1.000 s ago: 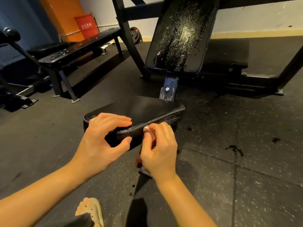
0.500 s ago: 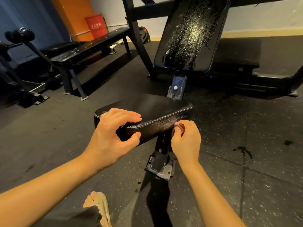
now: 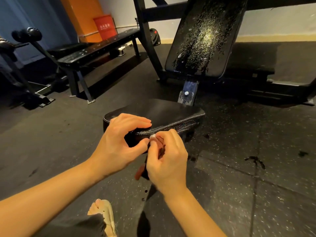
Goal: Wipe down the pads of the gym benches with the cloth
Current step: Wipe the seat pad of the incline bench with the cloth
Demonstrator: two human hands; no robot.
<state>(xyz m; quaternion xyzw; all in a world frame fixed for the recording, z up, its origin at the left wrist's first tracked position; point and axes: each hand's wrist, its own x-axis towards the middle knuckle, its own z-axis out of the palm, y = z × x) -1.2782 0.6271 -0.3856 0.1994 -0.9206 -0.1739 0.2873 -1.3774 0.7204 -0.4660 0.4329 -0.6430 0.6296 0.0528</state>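
Cloth (image 3: 138, 170) in curled right hand (image 3: 168, 161), left hand (image 3: 118, 144) round seat pad (image 3: 164, 112) edge

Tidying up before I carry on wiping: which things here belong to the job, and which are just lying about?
Job: cloth in right hand, seat pad gripped by left hand, speckled back pad, flat bench.
Lying about: red box, weight plate.

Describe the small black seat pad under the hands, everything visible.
The seat pad is a rounded-rectangle cushion in black leather-like vinyl with pale stitched piping round its top edge. Its front face looks scuffed. It lies roughly level. The left hand grips its near edge, fingers on top, thumb on the front; the right hand presses a reddish cloth against that front.
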